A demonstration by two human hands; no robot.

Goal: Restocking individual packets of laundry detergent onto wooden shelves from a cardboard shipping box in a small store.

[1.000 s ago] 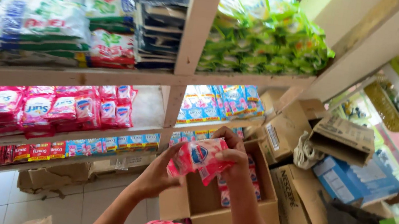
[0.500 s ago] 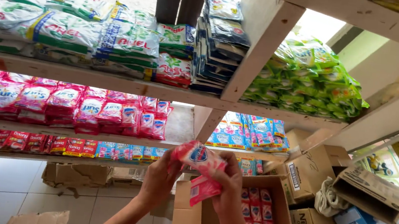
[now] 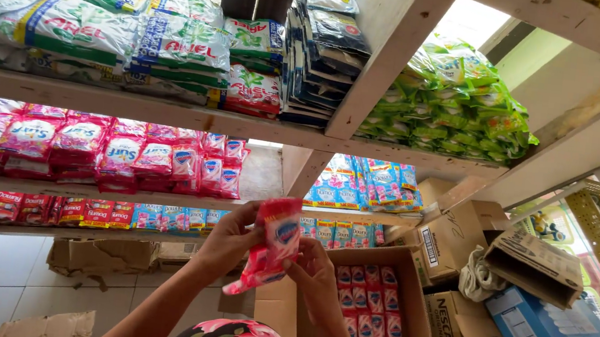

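I am holding a strip of red sachets (image 3: pixel 269 252) up in front of the shelving, between the open cardboard box (image 3: pixel 375 305) below and the lower shelf (image 3: pixel 161 200) ahead. My left hand (image 3: pixel 228 239) is closing around the strip's upper left edge, fingers curling behind it, and my right hand (image 3: pixel 314 275) is pinching it from the lower right, so both hands are clamped on the same strip, close together. The strip is folding over itself, with its tail dangling toward the bottom left.

The box is sitting on the floor with more red sachets (image 3: pixel 368 300) standing in rows inside it. On the lower shelf, pink detergent packs (image 3: pixel 91 148) are filling the left and middle stretch, while the right end near the wooden upright (image 3: pixel 307 169) is showing bare board.

To handle this well, I judge that I should be flattening the strip before anything else: keeping the left hand high as the anchor and letting the right hand draw down along the strip so the folds open out. Gripping at the seams between sachets, rather than on their bellies, is likely safer against bursting or tearing. Hanging loose, the tail could snag on the box flap.
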